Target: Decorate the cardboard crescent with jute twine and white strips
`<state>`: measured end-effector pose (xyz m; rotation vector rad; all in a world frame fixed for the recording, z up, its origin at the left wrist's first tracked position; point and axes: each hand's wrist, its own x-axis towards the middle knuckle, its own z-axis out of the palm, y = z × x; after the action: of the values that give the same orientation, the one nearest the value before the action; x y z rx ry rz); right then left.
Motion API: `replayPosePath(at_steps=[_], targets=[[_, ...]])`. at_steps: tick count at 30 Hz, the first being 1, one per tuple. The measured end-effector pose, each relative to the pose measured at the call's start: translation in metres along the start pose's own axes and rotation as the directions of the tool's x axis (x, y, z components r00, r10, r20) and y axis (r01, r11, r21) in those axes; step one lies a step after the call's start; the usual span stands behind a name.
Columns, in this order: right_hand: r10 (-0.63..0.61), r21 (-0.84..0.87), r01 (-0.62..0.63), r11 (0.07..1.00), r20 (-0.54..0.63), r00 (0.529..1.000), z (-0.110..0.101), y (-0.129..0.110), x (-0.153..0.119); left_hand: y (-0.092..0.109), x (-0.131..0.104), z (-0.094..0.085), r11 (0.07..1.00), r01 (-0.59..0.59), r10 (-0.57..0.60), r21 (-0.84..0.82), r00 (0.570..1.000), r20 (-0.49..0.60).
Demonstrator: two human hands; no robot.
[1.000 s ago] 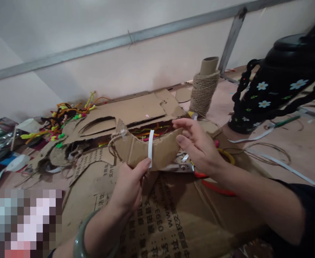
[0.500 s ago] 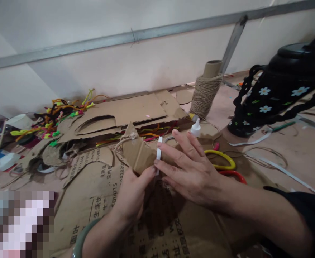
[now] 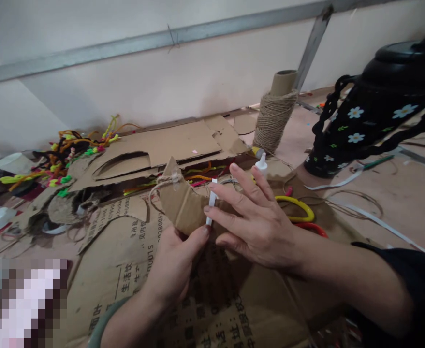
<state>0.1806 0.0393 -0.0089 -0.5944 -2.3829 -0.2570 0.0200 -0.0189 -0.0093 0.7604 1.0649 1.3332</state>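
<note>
My left hand (image 3: 178,258) grips a curved, pointed piece of brown cardboard (image 3: 181,200) from below, its thumb at the lower end of a narrow white strip (image 3: 212,198). That strip lies across the cardboard piece. My right hand (image 3: 257,224) has its fingers stretched out and apart, with two fingertips resting on the strip. Twine and a clear bit of tape or glue show near the piece's pointed tip. Its right part is hidden behind my right hand. Underneath lies a large printed cardboard sheet (image 3: 121,270).
Behind my hands are a cut cardboard panel (image 3: 179,137), a white-nozzled bottle (image 3: 261,165) and a twine spool (image 3: 275,113). A black flowered flask (image 3: 360,116) stands at right, near yellow-handled scissors or a similar loop (image 3: 299,208). Colourful fuzzy stems (image 3: 70,150) are piled at left.
My right hand's fingers have lifted and spread slightly, its thumb now more apart from the left thumb. The view has shifted a little; the cardboard piece stays in my left hand.
</note>
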Motion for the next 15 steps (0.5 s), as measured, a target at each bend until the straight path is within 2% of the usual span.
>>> replayPosePath(at_steps=[5, 10, 13, 15], targets=[[0.029, -0.025, -0.03, 0.999, -0.055, 0.998, 0.005, 0.004, 0.002, 0.004, -0.003, 0.002, 1.0, -0.003, 0.003, 0.013, 0.999, -0.035], [0.12, -0.07, -0.129, 0.989, -0.128, 0.984, 0.004, 0.013, 0.004, 0.005, 0.0, 0.005, 1.0, 0.003, -0.002, 0.014, 0.998, -0.061], [0.059, -0.035, -0.066, 0.997, -0.169, 0.984, 0.001, 0.011, 0.003, 0.004, 0.001, 0.006, 1.0, -0.019, 0.019, 0.002, 0.997, -0.073], [-0.005, -0.008, 0.004, 1.0, -0.133, 0.991, 0.001, 0.007, 0.002, 0.003, 0.002, 0.006, 1.0, -0.016, 0.016, -0.006, 0.997, -0.07]])
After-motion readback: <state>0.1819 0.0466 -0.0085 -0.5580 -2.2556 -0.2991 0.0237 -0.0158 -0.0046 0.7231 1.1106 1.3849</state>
